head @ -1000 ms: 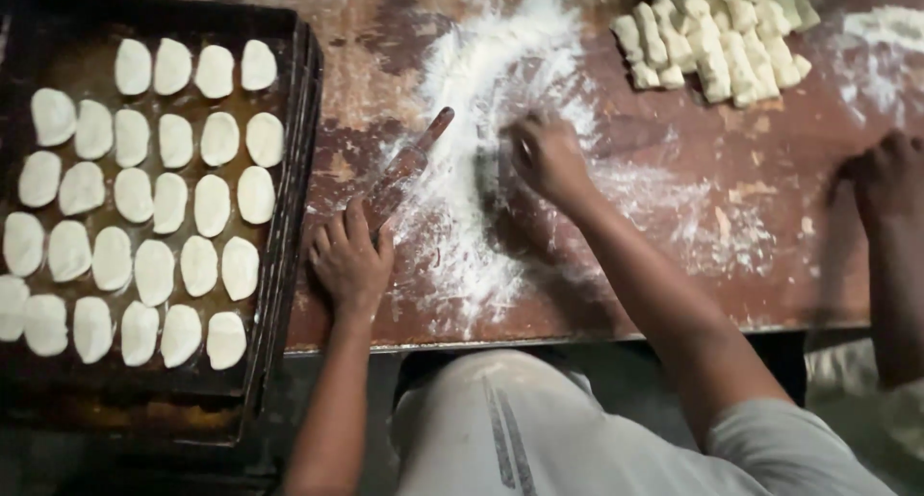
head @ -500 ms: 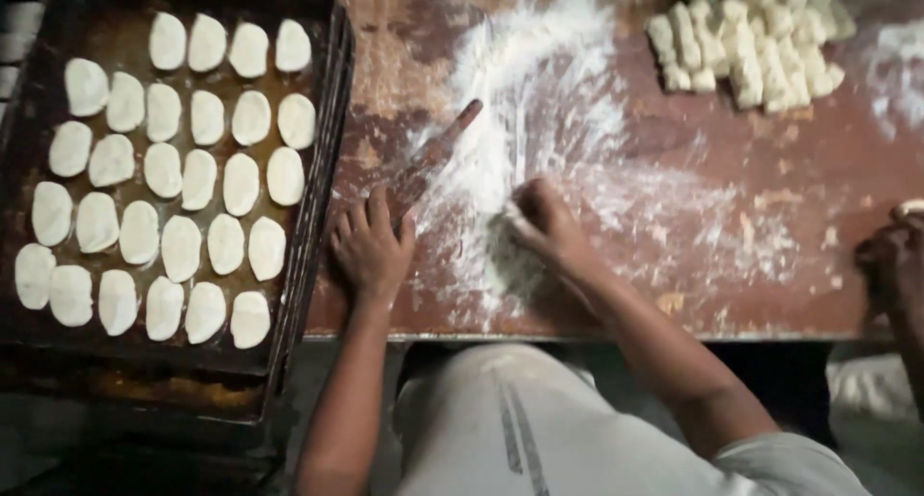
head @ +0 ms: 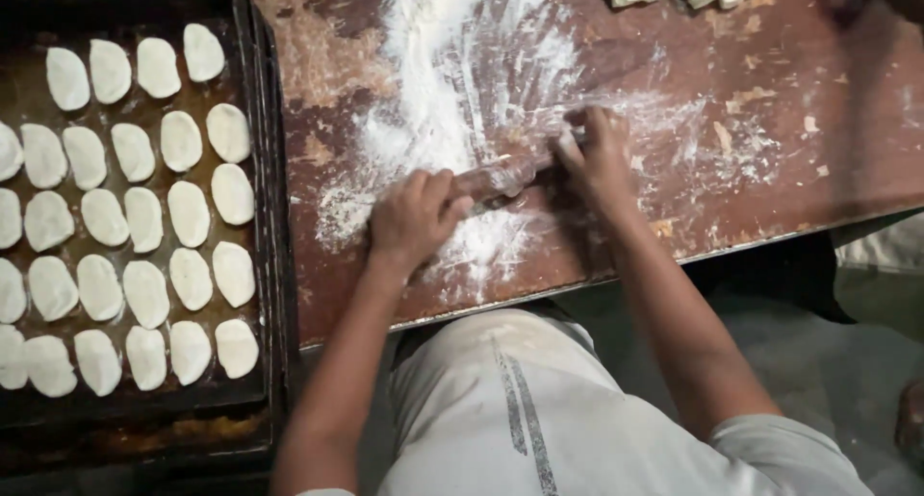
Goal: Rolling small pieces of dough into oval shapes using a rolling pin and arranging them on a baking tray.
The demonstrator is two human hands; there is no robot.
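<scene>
Left hand (head: 416, 219): pressing palm-down, fingers together, on the rolling pin (head: 500, 176).
Right hand (head: 599, 152): gripping the pin's other end.
Place: floured table (head: 770, 169), near its front edge.
Baking tray (head: 260, 217): holding dough ovals (head: 144, 217) beside the table's left edge.

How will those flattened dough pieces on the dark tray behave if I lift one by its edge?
The dough pieces look thin, soft and oval, so one would probably droop or stretch rather than stay flat. They lie close together in rows, some nearly touching, so a neighbour might get nudged. The tray looks greasy, so a piece may slide.
</scene>
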